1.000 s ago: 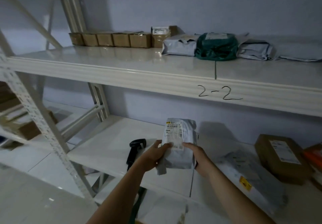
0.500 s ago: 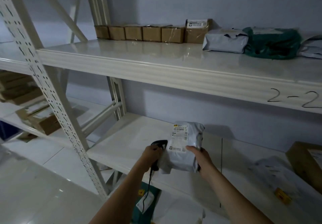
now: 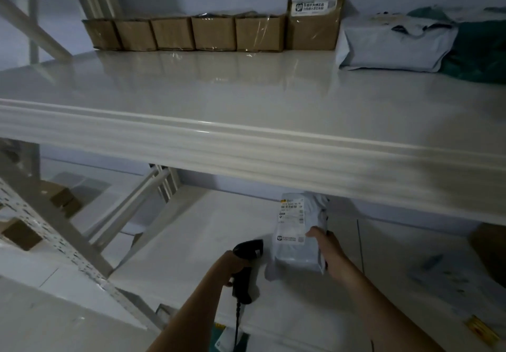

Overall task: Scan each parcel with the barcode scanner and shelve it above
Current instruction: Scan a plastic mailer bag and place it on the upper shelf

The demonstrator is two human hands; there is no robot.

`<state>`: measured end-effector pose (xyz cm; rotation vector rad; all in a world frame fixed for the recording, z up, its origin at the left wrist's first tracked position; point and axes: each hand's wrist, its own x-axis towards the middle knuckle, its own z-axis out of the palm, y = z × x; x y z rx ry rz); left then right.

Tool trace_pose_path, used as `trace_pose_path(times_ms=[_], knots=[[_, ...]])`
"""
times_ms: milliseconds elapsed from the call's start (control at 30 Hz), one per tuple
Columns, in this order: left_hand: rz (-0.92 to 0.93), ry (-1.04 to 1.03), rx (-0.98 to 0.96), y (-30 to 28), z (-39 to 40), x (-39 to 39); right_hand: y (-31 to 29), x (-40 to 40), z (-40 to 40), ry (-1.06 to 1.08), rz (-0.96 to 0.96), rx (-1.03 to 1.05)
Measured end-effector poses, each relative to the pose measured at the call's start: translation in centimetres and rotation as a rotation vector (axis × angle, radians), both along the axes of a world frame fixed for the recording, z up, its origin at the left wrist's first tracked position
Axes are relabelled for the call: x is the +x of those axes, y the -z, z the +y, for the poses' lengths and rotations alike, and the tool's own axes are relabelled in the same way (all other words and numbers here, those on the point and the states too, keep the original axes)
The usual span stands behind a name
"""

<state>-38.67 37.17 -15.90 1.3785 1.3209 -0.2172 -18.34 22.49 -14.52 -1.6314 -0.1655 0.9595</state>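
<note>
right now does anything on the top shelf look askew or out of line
Nothing stands out. The brown boxes sit in a neat row along the wall on the top shelf, with the grey bag and green bag lying flat beside them.

Upper shelf (image 3: 246, 99): glossy off-white, pale ribbed front edge. Row of boxes (image 3: 186, 33) at upper centre of the frame: plain brown cardboard under clear film. Taller box (image 3: 313, 27): brown, white label with dark print. Mailer (image 3: 394, 47) at upper right: pale grey. Bag (image 3: 479, 58) at the right edge: dark green. Held parcel (image 3: 298, 239) at lower centre: light grey, white label with black barcode and a yellow corner mark. Barcode scanner (image 3: 245, 264): black, black cable. Upright (image 3: 54, 242) at lower left: white, perforated with rows of small holes.
</note>
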Motion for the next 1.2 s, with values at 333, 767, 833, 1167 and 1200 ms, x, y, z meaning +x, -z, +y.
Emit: trace_pose_path(times_ms=[333,767,833,1167,1200], knots=[[-0.160,0.183,0.236,-0.4,3.2,-0.3,0.2,-1.3,-1.8,0.056,-0.042,-0.055],[-0.561,0.030,0.183,-6.9,2.8,-1.5,0.1,-7.9,-2.1,0.209,-0.263,0.064],[-0.575,0.067,0.212,-7.5,2.4,-1.4,0.2,-8.5,-2.1,0.206,-0.306,0.078],[-0.597,0.147,0.210,-9.3,2.3,-1.7,0.5,-9.1,-2.0,0.219,-0.391,0.126],[-0.600,0.152,0.204,-9.3,2.3,-1.7,0.5,-9.1,-2.0,0.214,-0.390,0.130]])
